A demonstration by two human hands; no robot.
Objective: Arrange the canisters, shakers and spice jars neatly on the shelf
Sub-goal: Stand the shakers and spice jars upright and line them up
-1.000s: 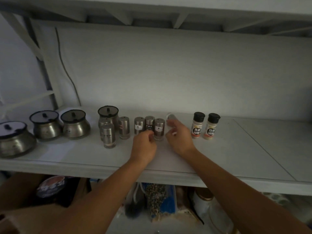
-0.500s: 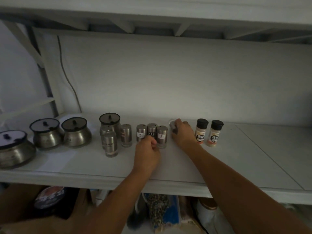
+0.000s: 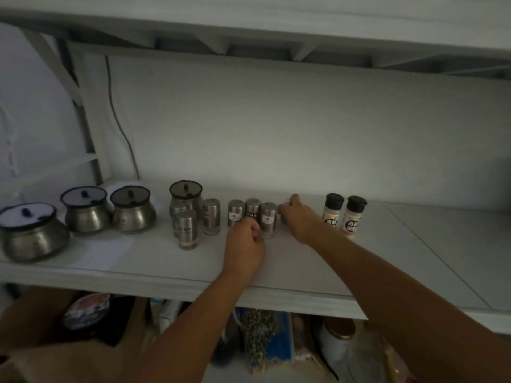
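Three pot-shaped steel canisters (image 3: 33, 233) (image 3: 87, 214) (image 3: 132, 214) stand at the left of the white shelf (image 3: 387, 258). A taller lidded canister (image 3: 185, 194) stands behind two shakers (image 3: 187, 230) (image 3: 211, 217). Three more steel shakers (image 3: 236, 212) (image 3: 253, 207) (image 3: 268, 219) cluster in the middle. My left hand (image 3: 244, 244) is curled in a fist at their bases. My right hand (image 3: 301, 219) wraps a mostly hidden shaker (image 3: 284, 214) just right of the cluster. Two black-capped spice jars (image 3: 333, 211) (image 3: 354, 217) stand upright further right.
An upper shelf (image 3: 249, 26) hangs close overhead. A cable (image 3: 119, 125) runs down the back wall at left. Under the shelf are bags and a gold-lidded jar (image 3: 338, 338). The shelf's right part is bare.
My right hand has brought the raised, tilted shaker down and back toward the row, beside the cluster. My left fist has stayed at the shakers' bases. The camera has tipped upward.
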